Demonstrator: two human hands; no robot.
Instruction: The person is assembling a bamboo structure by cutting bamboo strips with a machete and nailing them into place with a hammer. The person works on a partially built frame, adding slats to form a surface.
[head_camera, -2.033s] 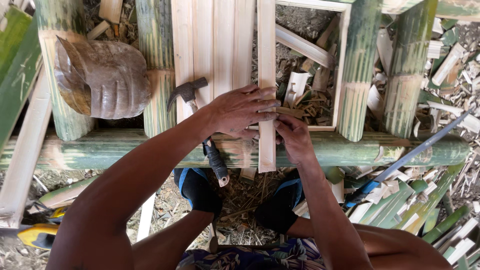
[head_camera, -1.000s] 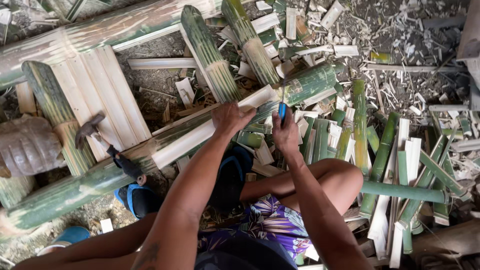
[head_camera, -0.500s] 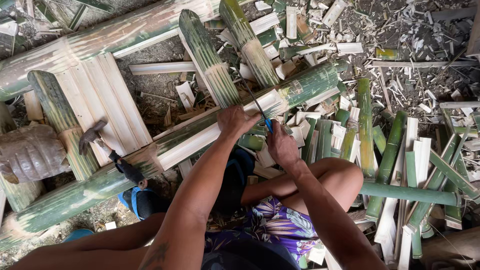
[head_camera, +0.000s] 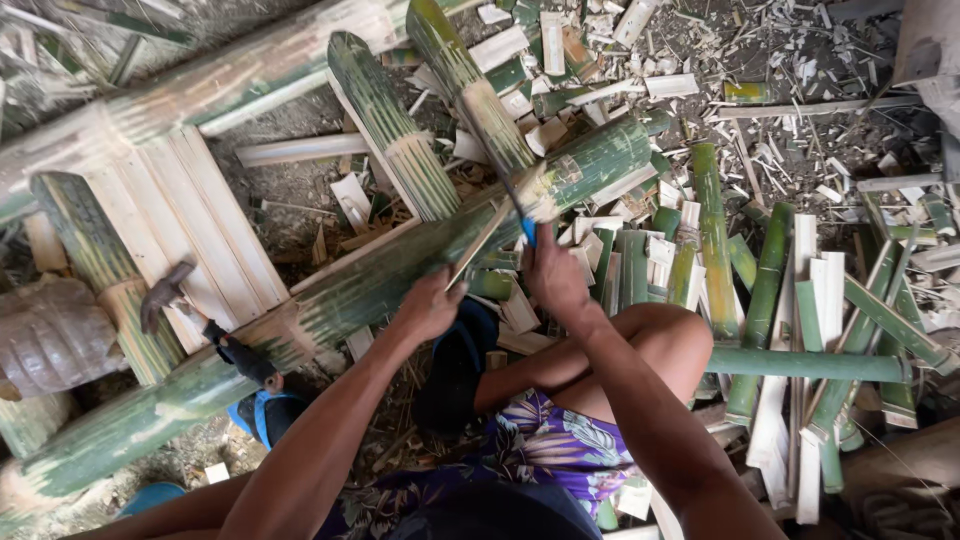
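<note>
My left hand (head_camera: 430, 305) grips the near end of a thin pale bamboo slat (head_camera: 480, 245) that slants up and to the right over a thick green bamboo pole (head_camera: 380, 280). Just right of it, my right hand (head_camera: 555, 272) is closed on a blue-handled knife (head_camera: 527, 232). Its narrow blade points up along the slat's far end. Both hands are above my bent knee (head_camera: 660, 340). A hammer (head_camera: 165, 292) with a black handle rests on the same pole to the left, apart from both hands.
The pole belongs to a bamboo frame with a panel of pale slats (head_camera: 190, 220) and green cross poles (head_camera: 385, 125). A brown rounded object (head_camera: 45, 340) lies at far left. Cut green bamboo pieces (head_camera: 770, 290) and pale chips litter the ground on the right.
Two seconds ago both hands pressed a slat onto the frame. Since then the view has swung right, the slat's far end has tilted up, and my right hand with the knife has drawn nearer.
</note>
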